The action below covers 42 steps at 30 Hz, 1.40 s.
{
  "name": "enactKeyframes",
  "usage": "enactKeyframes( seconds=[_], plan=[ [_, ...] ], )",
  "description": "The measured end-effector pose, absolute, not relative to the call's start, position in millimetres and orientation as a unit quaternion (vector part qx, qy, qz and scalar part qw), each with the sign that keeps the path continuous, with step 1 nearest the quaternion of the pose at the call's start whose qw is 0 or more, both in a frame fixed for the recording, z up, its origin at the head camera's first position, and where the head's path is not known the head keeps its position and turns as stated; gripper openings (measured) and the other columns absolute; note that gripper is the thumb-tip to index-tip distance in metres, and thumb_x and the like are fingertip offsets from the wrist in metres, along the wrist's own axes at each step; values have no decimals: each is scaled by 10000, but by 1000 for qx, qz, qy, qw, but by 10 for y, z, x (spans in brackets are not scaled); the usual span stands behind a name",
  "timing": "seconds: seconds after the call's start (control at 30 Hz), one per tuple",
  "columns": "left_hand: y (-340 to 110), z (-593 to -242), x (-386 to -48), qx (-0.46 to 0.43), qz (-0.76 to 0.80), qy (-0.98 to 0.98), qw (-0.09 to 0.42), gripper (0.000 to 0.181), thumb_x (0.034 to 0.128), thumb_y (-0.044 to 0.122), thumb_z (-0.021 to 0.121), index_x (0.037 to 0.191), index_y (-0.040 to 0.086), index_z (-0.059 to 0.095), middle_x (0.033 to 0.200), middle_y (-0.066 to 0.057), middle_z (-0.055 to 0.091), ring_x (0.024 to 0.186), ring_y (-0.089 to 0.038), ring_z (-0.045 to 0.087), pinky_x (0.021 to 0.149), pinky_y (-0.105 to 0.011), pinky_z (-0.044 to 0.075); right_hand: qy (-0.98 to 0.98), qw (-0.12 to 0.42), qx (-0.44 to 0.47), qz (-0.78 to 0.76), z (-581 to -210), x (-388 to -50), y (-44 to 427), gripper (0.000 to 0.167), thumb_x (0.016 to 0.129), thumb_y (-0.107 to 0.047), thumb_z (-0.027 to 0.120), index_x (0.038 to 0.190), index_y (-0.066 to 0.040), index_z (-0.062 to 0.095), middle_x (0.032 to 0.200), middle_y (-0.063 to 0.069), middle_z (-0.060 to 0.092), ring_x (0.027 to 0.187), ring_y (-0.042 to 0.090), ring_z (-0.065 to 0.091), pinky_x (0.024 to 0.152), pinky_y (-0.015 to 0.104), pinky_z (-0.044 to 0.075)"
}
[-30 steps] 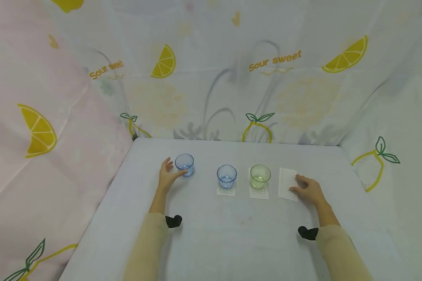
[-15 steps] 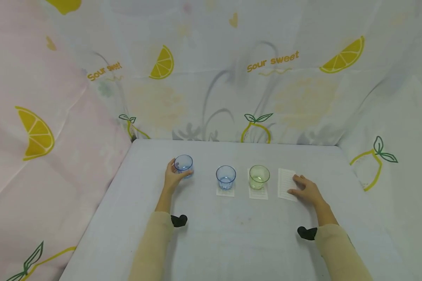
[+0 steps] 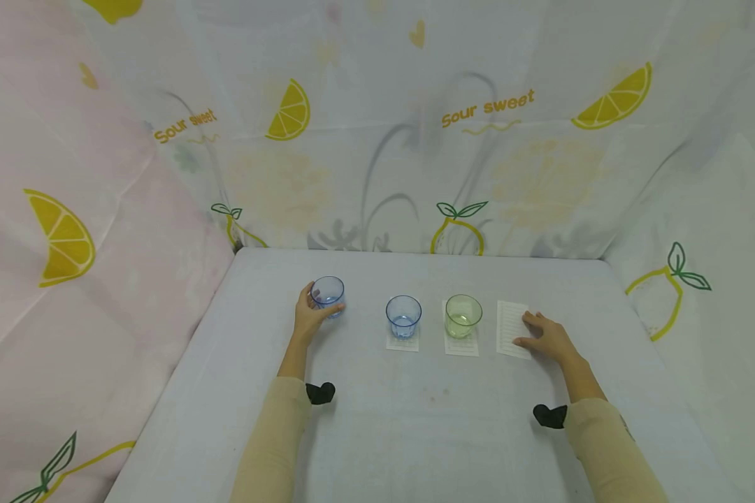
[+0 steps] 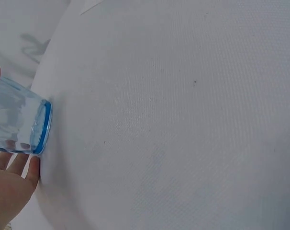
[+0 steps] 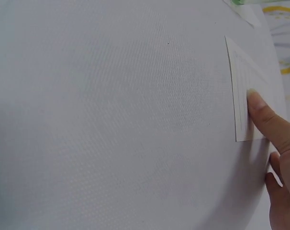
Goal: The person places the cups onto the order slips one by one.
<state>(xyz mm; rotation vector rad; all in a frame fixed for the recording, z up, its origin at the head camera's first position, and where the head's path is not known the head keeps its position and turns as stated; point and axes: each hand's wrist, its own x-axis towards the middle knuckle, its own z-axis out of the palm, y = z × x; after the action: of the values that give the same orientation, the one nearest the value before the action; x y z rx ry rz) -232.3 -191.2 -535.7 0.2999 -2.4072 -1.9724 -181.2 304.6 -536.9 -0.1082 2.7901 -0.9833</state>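
At the left, my left hand [image 3: 308, 318] holds a blue clear glass [image 3: 328, 292], thumb on its near side and fingers on the far left side. The left wrist view shows the glass [image 4: 18, 117] upright at the table surface, with fingertips against it. My right hand [image 3: 550, 342] is at the right edge of a white lined paper card [image 3: 508, 328]. In the right wrist view its thumb rests on the card [image 5: 239, 91], the other fingers loosely bent beyond the edge. A second blue glass [image 3: 404, 318] and a green glass [image 3: 463, 316] stand between the hands.
A paper card [image 3: 403, 345] lies under the second blue glass, and another card [image 3: 462, 348] under the green one. The white-covered table [image 3: 440, 433] is bounded by a lemon-printed cloth [image 3: 377, 161] at the back and sides.
My left hand has moved right and come round the left blue glass, which stays in about the same place. The right hand has barely moved at the card.
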Motion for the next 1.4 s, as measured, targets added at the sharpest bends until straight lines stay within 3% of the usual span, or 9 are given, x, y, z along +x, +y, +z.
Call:
enactKeyframes(
  seconds=[0.33, 0.5, 0.9, 1.2, 1.4],
  plan=[
    [-1902, -5366, -2338, 88, -633, -769, 11, 888, 742, 159, 801, 1453, 47, 281, 1459, -210, 354, 1363, -376, 291, 1129, -422, 265, 941, 89, -42, -323, -5366, -1803, 3039, 766, 765, -273, 770, 1299, 149, 418, 1392, 358, 295, 1308, 526, 229, 1063, 626, 204],
    [-1867, -5224, -2240, 83, -651, -754, 14, 866, 753, 89, 781, 1444, -13, 269, 1448, -257, 345, 1365, -391, 284, 1137, -418, 246, 943, 85, -46, -318, -5375, -1811, 3045, 751, 766, -264, 772, 1288, 154, 430, 1385, 347, 316, 1307, 521, 238, 1062, 621, 213],
    [-1875, -4934, -2012, 46, -680, -730, 40, 846, 760, 34, 764, 1433, -53, 259, 1422, -292, 359, 1320, -427, 342, 1091, -465, 324, 942, 85, -46, -323, -5369, -1816, 3053, 748, 766, -247, 772, 1287, 162, 424, 1388, 330, 327, 1315, 510, 234, 1071, 612, 204],
    [-1908, -4980, -2075, 6, -667, -743, 42, 834, 749, 106, 793, 1435, 43, 325, 1388, -199, 454, 1278, -326, 442, 1065, -400, 377, 940, 81, -51, -328, -5355, -1815, 3056, 757, 757, -252, 779, 1278, 170, 427, 1380, 336, 330, 1311, 515, 235, 1064, 620, 205],
    [-1810, -4700, -2007, -25, -675, -737, 28, 816, 738, 42, 786, 1419, -8, 340, 1365, -264, 456, 1274, -396, 428, 1053, -448, 381, 939, 86, -46, -330, -5373, -1814, 3055, 758, 761, -257, 776, 1281, 168, 425, 1385, 317, 333, 1320, 506, 224, 1070, 618, 194]
  ],
)
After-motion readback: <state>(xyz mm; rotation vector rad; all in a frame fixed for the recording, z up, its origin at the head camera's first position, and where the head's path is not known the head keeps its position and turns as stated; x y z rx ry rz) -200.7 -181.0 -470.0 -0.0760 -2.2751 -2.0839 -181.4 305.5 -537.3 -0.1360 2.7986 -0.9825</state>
